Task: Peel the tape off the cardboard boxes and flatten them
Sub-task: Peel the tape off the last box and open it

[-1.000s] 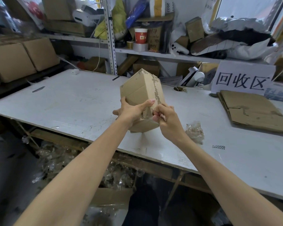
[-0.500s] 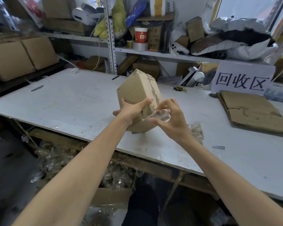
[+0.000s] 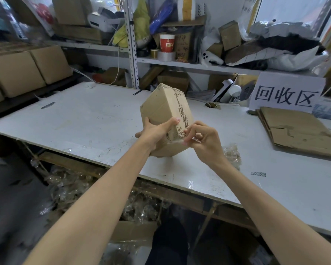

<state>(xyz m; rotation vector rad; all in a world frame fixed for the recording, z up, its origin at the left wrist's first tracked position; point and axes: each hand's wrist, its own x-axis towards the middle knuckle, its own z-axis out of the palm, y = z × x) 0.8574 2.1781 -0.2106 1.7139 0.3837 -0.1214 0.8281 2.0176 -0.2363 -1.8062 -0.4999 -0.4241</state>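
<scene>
1. Task item. I observed the small brown cardboard box (image 3: 161,109) held over the near middle of the scuffed white table (image 3: 84,127). It was tilted, with its far end raised and leaning away from the camera. A row of black printed marks ran along the seam near its right edge.

2. Left hand. The left hand (image 3: 155,131) gripped the lower end of the box from the left side. The thumb lay across the upper face. The remaining fingers wrapped beneath, out of view.

3. Right hand. The right hand (image 3: 204,142) was at the lower right corner of the box with its fingers curled. The thumb and forefinger pinched a strip of clear tape (image 3: 177,141) at that corner. The tape was transparent and partly hidden by the fingers, so it appeared lifted from the cardboard, but I could not confirm how far.

4. Surroundings.
- A crumpled wad of clear tape (image 3: 230,153) lay on the table just behind the right wrist.
- A stack of flattened brown cardboard sheets (image 3: 298,131) lay on the right part of the table, well apart from the box.
- A white paper sign with black characters (image 3: 286,94) stood behind that stack.
- A red and white paper cup (image 3: 167,43) stood on the shelf behind the table.
</scene>
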